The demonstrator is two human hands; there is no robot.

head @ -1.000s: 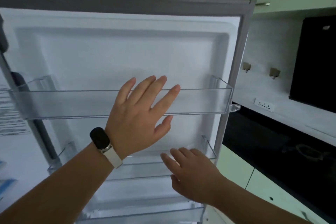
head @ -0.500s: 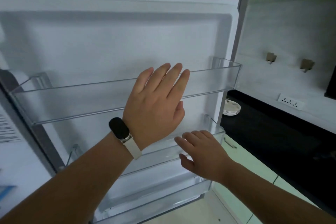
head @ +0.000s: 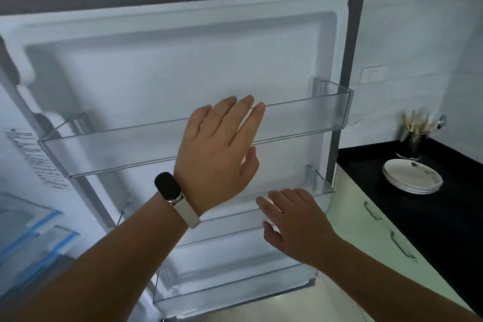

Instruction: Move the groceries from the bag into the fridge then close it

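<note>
A: Nearest the camera, what do the forearms lead to?

B: Two flat hands on the inner face of the fridge door (head: 183,65). The right hand (head: 295,219) sits lower, fingers spread and empty, fingertips at the rim of the middle door shelf (head: 320,188). The left hand (head: 219,154) is higher, palm forward, fingers extended and close together, holding nothing, laid across the clear front wall of the upper door shelf (head: 313,117). A dark band watch (head: 170,188) is on that wrist.

A: And the door itself, which way does it face?

B: Its white inner liner faces the camera, swung open, with the grey edge seal running along the top and down the right side. The long axis stands upright; the shelves run crosswise, tilting up toward the right in this view (the wide lens bends everything a bit). A third clear shelf, the bottom door shelf (head: 235,293), sits lowest.

A: Anything in those shelves?

B: They look see-through, with only the liner visible behind them.

A: What lies beyond?

B: At left, part of the fridge interior with blue-edged drawers (head: 34,238) and a printed label (head: 36,159). At right, past the door's edge, a black tabletop (head: 444,217) carrying a stack of white plates (head: 410,175) and, farther back, a cutlery holder (head: 415,138) against the white wall.
</note>
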